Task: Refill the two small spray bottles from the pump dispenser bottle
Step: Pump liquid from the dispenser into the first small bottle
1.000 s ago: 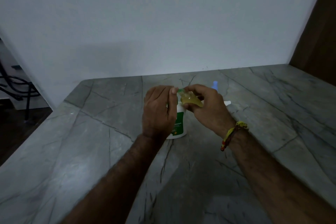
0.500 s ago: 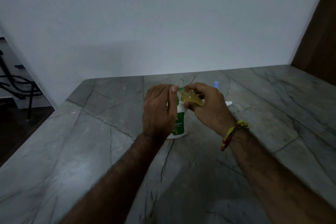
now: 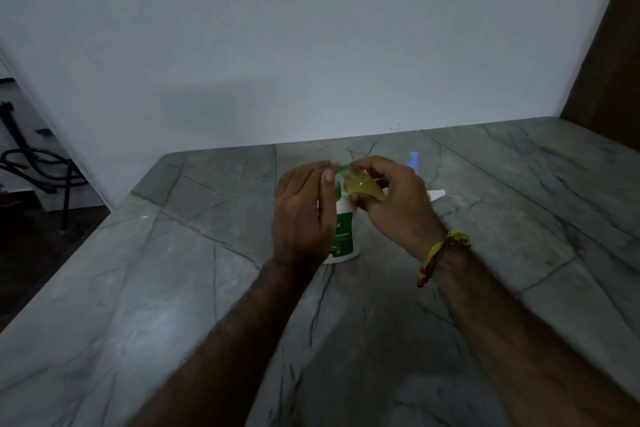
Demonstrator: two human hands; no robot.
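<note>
My right hand (image 3: 398,204) grips a small clear spray bottle (image 3: 363,188) holding yellowish liquid, tilted with its neck pointing left. My left hand (image 3: 303,211) pinches the bottle's green cap (image 3: 343,168) between thumb and fingers. Directly behind and below both hands stands the white pump dispenser bottle (image 3: 343,232) with a green label; its pump head is hidden by my hands. A second small bottle with a pale blue top (image 3: 414,160) stands on the counter behind my right hand, mostly hidden.
A grey veined stone counter (image 3: 194,288) runs to a white wall at the back. A small white object (image 3: 437,194) lies on the counter by my right hand. The counter's left edge drops to a dark floor with black cables (image 3: 38,166).
Both hands stay at the small bottle's neck with hardly any shift. The view has drifted slightly.
</note>
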